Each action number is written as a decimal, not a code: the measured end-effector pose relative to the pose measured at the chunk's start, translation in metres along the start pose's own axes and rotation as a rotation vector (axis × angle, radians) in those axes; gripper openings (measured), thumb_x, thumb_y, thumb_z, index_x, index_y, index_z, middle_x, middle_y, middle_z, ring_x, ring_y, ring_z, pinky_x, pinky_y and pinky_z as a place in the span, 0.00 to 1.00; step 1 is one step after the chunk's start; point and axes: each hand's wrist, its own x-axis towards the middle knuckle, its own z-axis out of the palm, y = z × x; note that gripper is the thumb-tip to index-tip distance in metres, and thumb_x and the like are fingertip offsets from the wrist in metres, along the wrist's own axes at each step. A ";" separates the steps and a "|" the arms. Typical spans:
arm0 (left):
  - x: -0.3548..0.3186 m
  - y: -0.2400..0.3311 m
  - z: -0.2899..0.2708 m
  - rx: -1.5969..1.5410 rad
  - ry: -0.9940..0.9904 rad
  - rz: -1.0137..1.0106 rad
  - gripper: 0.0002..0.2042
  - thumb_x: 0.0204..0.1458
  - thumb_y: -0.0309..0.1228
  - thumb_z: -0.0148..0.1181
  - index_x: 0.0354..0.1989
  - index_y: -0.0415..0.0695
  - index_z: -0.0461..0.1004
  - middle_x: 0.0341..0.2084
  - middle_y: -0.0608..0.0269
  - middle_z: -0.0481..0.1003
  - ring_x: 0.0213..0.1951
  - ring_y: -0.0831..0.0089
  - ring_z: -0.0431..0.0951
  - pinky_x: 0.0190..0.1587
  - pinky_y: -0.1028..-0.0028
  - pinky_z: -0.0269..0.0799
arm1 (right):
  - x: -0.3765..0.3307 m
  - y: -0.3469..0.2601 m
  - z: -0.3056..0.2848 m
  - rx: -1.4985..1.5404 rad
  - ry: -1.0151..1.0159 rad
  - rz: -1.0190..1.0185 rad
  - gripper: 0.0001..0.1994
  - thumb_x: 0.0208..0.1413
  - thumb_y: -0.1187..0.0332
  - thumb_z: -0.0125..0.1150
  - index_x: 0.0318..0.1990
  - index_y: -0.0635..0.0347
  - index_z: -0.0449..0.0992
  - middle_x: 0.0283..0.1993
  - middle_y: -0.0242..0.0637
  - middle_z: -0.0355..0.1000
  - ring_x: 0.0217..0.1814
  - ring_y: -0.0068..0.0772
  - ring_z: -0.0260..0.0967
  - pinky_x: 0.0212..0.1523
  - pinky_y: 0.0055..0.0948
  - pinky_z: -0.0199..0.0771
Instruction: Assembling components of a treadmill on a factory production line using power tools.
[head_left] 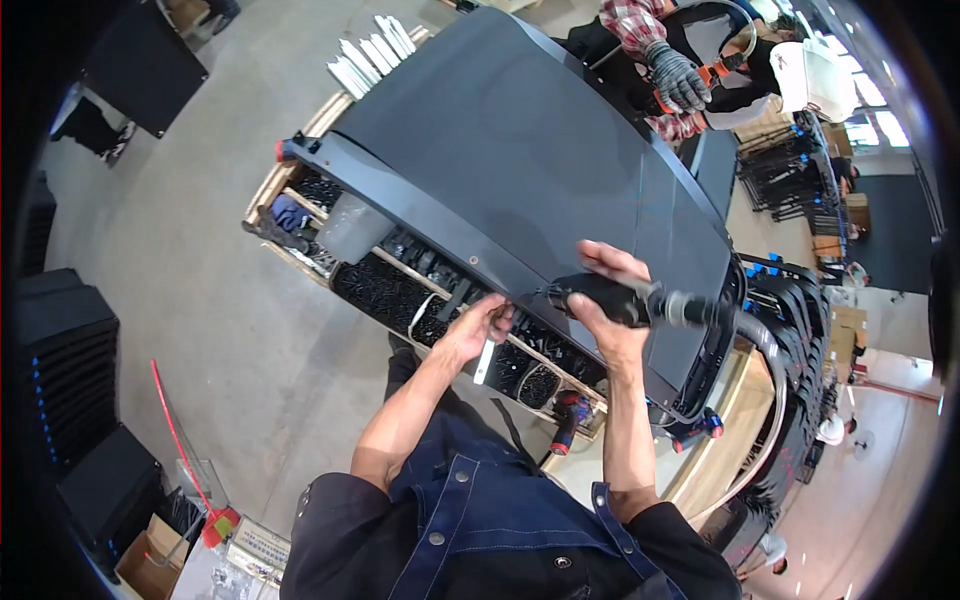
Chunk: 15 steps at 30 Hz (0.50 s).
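A large dark grey panel [520,140] with a long rail [400,205] along its near edge lies before me. My right hand [622,330] is wrapped round a black power screwdriver [605,297], whose tip points left at the rail; a hose runs from its rear end. Close to that tip, the fingers of my left hand [475,328] are pinched at the rail's lower edge. From under them a narrow white strip [485,362] hangs down, and the left fingers seem closed on it. Whether a screw sits at the tool's tip is too small to tell.
Below the rail stands a wooden tray [325,275] of black screws and small parts. A cordless drill [570,420] rests at its right end. Across the panel, another person's gloved hand [678,78] holds an orange tool [725,66]. White strips [370,58] lie at the far left.
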 end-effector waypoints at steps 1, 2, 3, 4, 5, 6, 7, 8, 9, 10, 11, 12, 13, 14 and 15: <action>0.013 0.004 0.001 0.031 -0.091 -0.030 0.12 0.57 0.41 0.65 0.36 0.47 0.73 0.27 0.69 0.68 0.26 0.79 0.66 0.24 0.81 0.57 | 0.005 0.004 0.010 0.262 0.048 0.152 0.31 0.46 0.77 0.76 0.58 0.63 0.67 0.58 0.49 0.73 0.56 0.41 0.75 0.60 0.39 0.76; 0.022 0.010 0.003 0.062 -0.178 -0.058 0.12 0.56 0.41 0.66 0.35 0.47 0.72 0.25 0.69 0.68 0.26 0.80 0.65 0.24 0.81 0.56 | 0.009 0.009 0.016 0.529 0.103 0.306 0.30 0.46 0.76 0.76 0.57 0.63 0.67 0.58 0.51 0.72 0.56 0.43 0.76 0.60 0.41 0.76; 0.028 0.014 0.005 0.089 -0.241 -0.099 0.12 0.55 0.41 0.65 0.34 0.48 0.72 0.22 0.70 0.66 0.24 0.80 0.64 0.23 0.79 0.54 | 0.013 0.014 0.013 0.524 0.081 0.319 0.30 0.47 0.75 0.77 0.57 0.62 0.67 0.58 0.51 0.73 0.57 0.46 0.76 0.59 0.45 0.78; 0.032 0.016 0.005 0.078 -0.246 -0.110 0.12 0.55 0.41 0.65 0.34 0.48 0.72 0.22 0.70 0.66 0.24 0.80 0.64 0.23 0.79 0.54 | 0.012 0.016 0.014 0.511 0.081 0.329 0.30 0.47 0.75 0.77 0.57 0.62 0.67 0.58 0.51 0.73 0.57 0.46 0.76 0.59 0.45 0.78; 0.035 0.019 0.007 0.113 -0.288 -0.134 0.12 0.56 0.42 0.64 0.34 0.48 0.72 0.21 0.71 0.66 0.22 0.80 0.63 0.22 0.78 0.54 | 0.008 0.015 0.017 0.520 0.102 0.321 0.30 0.47 0.75 0.77 0.57 0.61 0.66 0.58 0.51 0.72 0.57 0.46 0.76 0.59 0.45 0.78; 0.037 0.022 0.008 0.149 -0.329 -0.155 0.12 0.57 0.43 0.63 0.34 0.49 0.72 0.20 0.71 0.66 0.21 0.80 0.63 0.22 0.78 0.54 | 0.003 0.014 0.019 0.530 0.122 0.311 0.30 0.48 0.75 0.77 0.57 0.60 0.66 0.58 0.51 0.72 0.57 0.46 0.76 0.59 0.46 0.78; 0.041 0.024 0.012 0.219 -0.318 -0.159 0.12 0.59 0.45 0.61 0.34 0.50 0.72 0.20 0.70 0.66 0.21 0.80 0.64 0.21 0.78 0.54 | -0.002 0.013 0.019 0.505 0.114 0.283 0.31 0.47 0.75 0.77 0.58 0.59 0.65 0.57 0.50 0.72 0.57 0.47 0.75 0.59 0.47 0.78; 0.047 0.025 0.009 0.214 -0.318 -0.158 0.12 0.59 0.45 0.61 0.34 0.50 0.72 0.20 0.70 0.66 0.21 0.80 0.64 0.21 0.78 0.54 | -0.005 0.010 0.022 0.515 0.130 0.274 0.32 0.47 0.74 0.78 0.58 0.59 0.65 0.56 0.50 0.71 0.56 0.47 0.75 0.59 0.46 0.78; 0.052 0.027 0.007 0.229 -0.326 -0.187 0.11 0.60 0.44 0.60 0.35 0.50 0.72 0.20 0.71 0.67 0.21 0.80 0.65 0.21 0.78 0.55 | -0.007 0.009 0.024 0.496 0.164 0.269 0.32 0.47 0.74 0.78 0.57 0.59 0.65 0.56 0.50 0.71 0.56 0.46 0.75 0.60 0.47 0.78; 0.055 0.028 0.003 0.244 -0.333 -0.214 0.10 0.61 0.43 0.59 0.35 0.50 0.73 0.20 0.71 0.68 0.21 0.80 0.66 0.21 0.78 0.55 | -0.008 0.007 0.027 0.478 0.196 0.263 0.31 0.47 0.74 0.78 0.57 0.59 0.65 0.56 0.50 0.70 0.56 0.46 0.74 0.60 0.47 0.77; 0.056 0.028 0.009 0.240 -0.340 -0.221 0.10 0.61 0.43 0.59 0.35 0.50 0.73 0.20 0.71 0.68 0.21 0.80 0.66 0.21 0.78 0.55 | -0.010 0.007 0.026 0.468 0.199 0.266 0.31 0.47 0.74 0.78 0.57 0.59 0.65 0.56 0.50 0.70 0.56 0.46 0.74 0.60 0.47 0.77; 0.054 0.027 0.014 0.257 -0.294 -0.208 0.09 0.62 0.41 0.58 0.35 0.50 0.73 0.21 0.71 0.68 0.21 0.80 0.66 0.21 0.78 0.55 | -0.011 0.007 0.025 0.478 0.268 0.296 0.31 0.47 0.74 0.77 0.57 0.60 0.65 0.56 0.51 0.70 0.56 0.45 0.74 0.60 0.46 0.77; 0.053 0.027 0.020 0.273 -0.248 -0.194 0.08 0.63 0.40 0.57 0.36 0.50 0.73 0.21 0.72 0.68 0.21 0.80 0.66 0.21 0.79 0.56 | -0.012 0.008 0.023 0.487 0.338 0.325 0.30 0.47 0.74 0.77 0.56 0.60 0.66 0.56 0.51 0.70 0.56 0.45 0.74 0.60 0.46 0.77; 0.055 0.027 0.016 0.274 -0.249 -0.190 0.08 0.63 0.40 0.57 0.36 0.50 0.73 0.21 0.72 0.68 0.21 0.80 0.66 0.21 0.79 0.56 | -0.010 0.007 0.024 0.488 0.335 0.321 0.30 0.47 0.74 0.77 0.56 0.60 0.66 0.56 0.51 0.70 0.56 0.45 0.74 0.60 0.46 0.77; 0.056 0.027 0.012 0.285 -0.210 -0.159 0.07 0.63 0.38 0.58 0.37 0.50 0.73 0.22 0.73 0.68 0.21 0.81 0.66 0.21 0.79 0.56 | -0.007 0.006 0.024 0.486 0.279 0.287 0.29 0.47 0.73 0.77 0.56 0.60 0.66 0.55 0.51 0.70 0.56 0.44 0.74 0.60 0.46 0.77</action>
